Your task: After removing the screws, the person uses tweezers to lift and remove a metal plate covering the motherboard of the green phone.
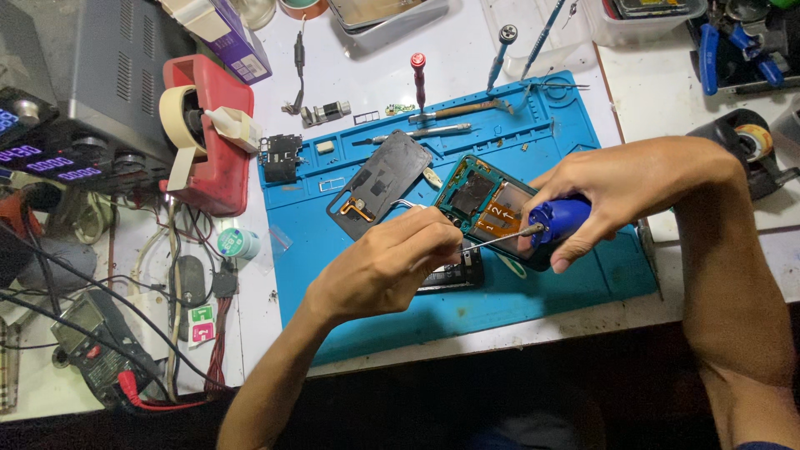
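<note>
An opened smartphone [479,198] with a teal frame and an exposed battery lies tilted on the blue repair mat [567,142]. My right hand [612,187] grips a blue-handled screwdriver [560,218] whose thin shaft points left toward my left hand. Pinched in my left hand [392,262] are metal tweezers [406,203], close to the phone's lower left edge and the screwdriver tip. A dark back cover [379,179] rests on the mat, left of the phone.
A red tape dispenser [212,133] stands left of the mat, beside a power supply [75,92]. Screwdrivers [418,79] and small parts lie along the mat's top. Cables and a multimeter [96,342] crowd the left. Plastic trays [642,17] sit behind.
</note>
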